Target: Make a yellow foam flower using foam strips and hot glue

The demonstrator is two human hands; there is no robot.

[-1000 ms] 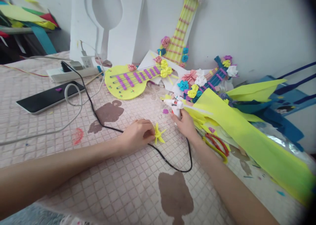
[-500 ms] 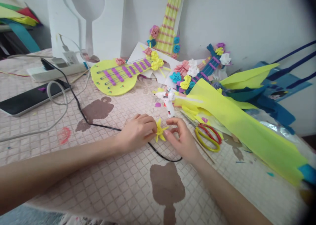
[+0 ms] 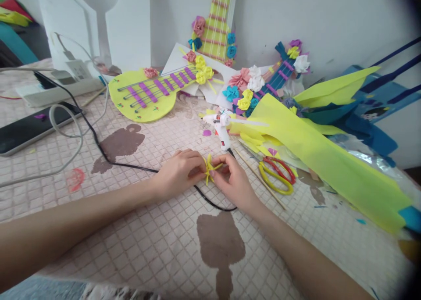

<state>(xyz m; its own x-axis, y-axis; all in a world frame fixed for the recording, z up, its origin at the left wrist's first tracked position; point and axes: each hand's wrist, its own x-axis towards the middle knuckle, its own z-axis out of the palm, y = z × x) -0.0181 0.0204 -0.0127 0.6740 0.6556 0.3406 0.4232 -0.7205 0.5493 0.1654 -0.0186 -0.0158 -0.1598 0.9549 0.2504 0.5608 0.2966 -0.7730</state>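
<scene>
Between my hands is a small yellow paper flower [image 3: 208,170] with narrow pointed petals. My left hand [image 3: 180,170] is closed on its left side, the fingertips pinching it. On the other side my right hand [image 3: 235,179] pinches a petal between thumb and forefinger. A black cord [image 3: 210,200] runs across the table beneath both hands. Just beyond them a white glue gun [image 3: 221,131] rests on its side. Scissors [image 3: 276,177] with red and yellow handles and a thin wooden stick [image 3: 263,179] lie right of my right hand.
A yellow paper guitar [image 3: 144,96] with purple strips lies behind. Paper flowers [image 3: 245,87] cluster at the back right, near a long yellow crepe paper sheet [image 3: 315,164]. To the left are a phone [image 3: 36,126] and a white power strip [image 3: 49,91] with cables.
My right hand has moved in from beside the flower, and its thumb and forefinger have closed on a petal. My left hand keeps its hold. The view has shifted slightly.
</scene>
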